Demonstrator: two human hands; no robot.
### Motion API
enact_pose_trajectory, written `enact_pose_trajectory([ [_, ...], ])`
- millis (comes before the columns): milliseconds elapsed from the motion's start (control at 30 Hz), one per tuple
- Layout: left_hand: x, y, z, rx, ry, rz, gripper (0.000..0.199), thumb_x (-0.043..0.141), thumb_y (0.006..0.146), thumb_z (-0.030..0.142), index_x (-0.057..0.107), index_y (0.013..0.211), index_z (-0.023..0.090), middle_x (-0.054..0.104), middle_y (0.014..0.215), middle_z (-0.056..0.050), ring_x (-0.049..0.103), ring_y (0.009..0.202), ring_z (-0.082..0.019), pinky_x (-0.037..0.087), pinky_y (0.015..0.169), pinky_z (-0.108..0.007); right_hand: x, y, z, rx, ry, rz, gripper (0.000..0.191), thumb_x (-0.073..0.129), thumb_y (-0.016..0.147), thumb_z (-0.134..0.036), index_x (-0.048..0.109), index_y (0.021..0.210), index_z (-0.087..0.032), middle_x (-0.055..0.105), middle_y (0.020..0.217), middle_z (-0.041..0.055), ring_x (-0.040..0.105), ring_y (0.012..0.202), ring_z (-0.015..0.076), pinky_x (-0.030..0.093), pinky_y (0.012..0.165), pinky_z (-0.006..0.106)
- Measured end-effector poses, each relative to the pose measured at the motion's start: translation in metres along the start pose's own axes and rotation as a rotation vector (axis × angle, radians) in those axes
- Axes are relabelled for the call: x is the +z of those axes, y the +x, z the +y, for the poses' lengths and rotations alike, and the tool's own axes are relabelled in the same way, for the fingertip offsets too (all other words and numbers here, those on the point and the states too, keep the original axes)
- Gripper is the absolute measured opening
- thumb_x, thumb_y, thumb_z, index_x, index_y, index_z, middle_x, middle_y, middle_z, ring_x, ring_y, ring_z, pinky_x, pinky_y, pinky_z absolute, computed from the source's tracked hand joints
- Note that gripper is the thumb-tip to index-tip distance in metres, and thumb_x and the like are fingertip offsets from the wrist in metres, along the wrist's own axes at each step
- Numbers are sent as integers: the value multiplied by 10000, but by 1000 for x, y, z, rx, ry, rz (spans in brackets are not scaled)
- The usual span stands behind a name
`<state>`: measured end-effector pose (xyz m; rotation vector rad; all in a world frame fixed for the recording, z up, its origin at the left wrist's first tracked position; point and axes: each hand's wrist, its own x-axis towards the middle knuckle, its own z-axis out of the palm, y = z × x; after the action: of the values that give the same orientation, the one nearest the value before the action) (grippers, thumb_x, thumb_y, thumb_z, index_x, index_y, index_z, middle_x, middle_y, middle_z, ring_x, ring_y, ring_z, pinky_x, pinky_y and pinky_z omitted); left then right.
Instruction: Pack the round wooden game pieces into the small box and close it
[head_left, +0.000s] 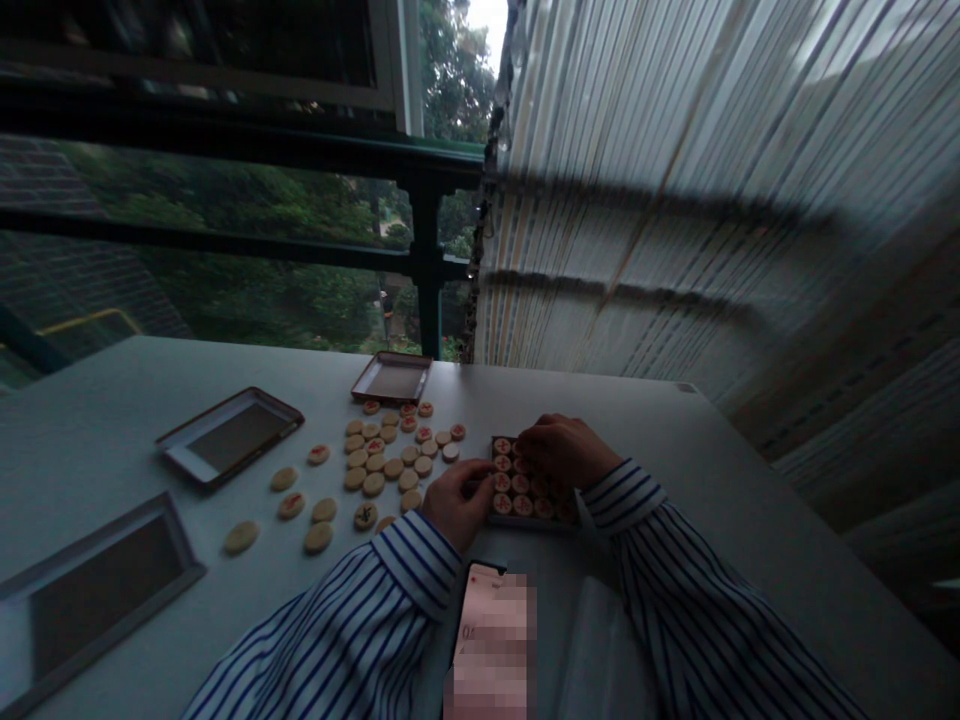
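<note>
A shallow box [534, 523] holds rows of round Chinese chess pieces [523, 505] marked with red characters. At the box's left edge, the curled fingers of my left hand [459, 500] meet its rim. My right hand [566, 450] reaches over the far side of the box, its fingers bent down and together on the pieces there. Whatever those fingertips hold is hidden beneath the hand. Left of the box, many loose chess pieces [373, 483] lie scattered, most blank side up, some showing red characters and one a dark character [365, 516].
On the white table [615, 400], an open tray-like lid [392, 377] lies at the back, with another tray [232, 437] at left and a larger one [105, 600] nearer. A lit phone [487, 640] and a clear plastic item [600, 650] lie in front. A striped curtain [600, 200] hangs behind.
</note>
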<state>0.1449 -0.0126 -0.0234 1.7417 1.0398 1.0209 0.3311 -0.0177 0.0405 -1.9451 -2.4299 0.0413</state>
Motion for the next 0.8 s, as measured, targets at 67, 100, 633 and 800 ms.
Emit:
enact_pose_trajectory([
  [67, 0, 0, 0, 5, 10, 5, 187, 537, 714, 249, 636, 849, 167, 667, 881, -55, 613, 819, -159, 493, 758, -284, 1, 0, 1, -17, 2, 9, 326, 370, 847, -418, 618, 1007, -280, 610, 950, 56, 557, 851, 164, 365, 717, 253],
  [100, 0, 0, 0, 9, 11, 4, 187, 537, 713, 246, 637, 850, 165, 666, 886, -56, 612, 824, -159, 492, 760, -284, 1, 0, 1, -23, 3, 14, 322, 370, 847, -415, 615, 1014, -287, 610, 951, 52, 556, 852, 163, 363, 717, 254],
  [633, 0, 0, -2, 13, -11, 3, 188, 550, 704, 251, 638, 848, 170, 668, 877, -55, 622, 790, -158, 505, 735, -280, 2, 0, 0, -8, -7, -15, 287, 391, 843, -382, 621, 999, -307, 608, 965, 40, 557, 863, 158, 358, 727, 253],
  [800, 1, 0, -4, 19, -54, 1, 196, 552, 702, 252, 636, 857, 166, 670, 877, -52, 627, 787, -155, 513, 725, -271, -1, -1, 2, 2, 1, 8, 275, 414, 834, -371, 624, 993, -293, 614, 953, 40, 555, 860, 166, 364, 729, 260],
])
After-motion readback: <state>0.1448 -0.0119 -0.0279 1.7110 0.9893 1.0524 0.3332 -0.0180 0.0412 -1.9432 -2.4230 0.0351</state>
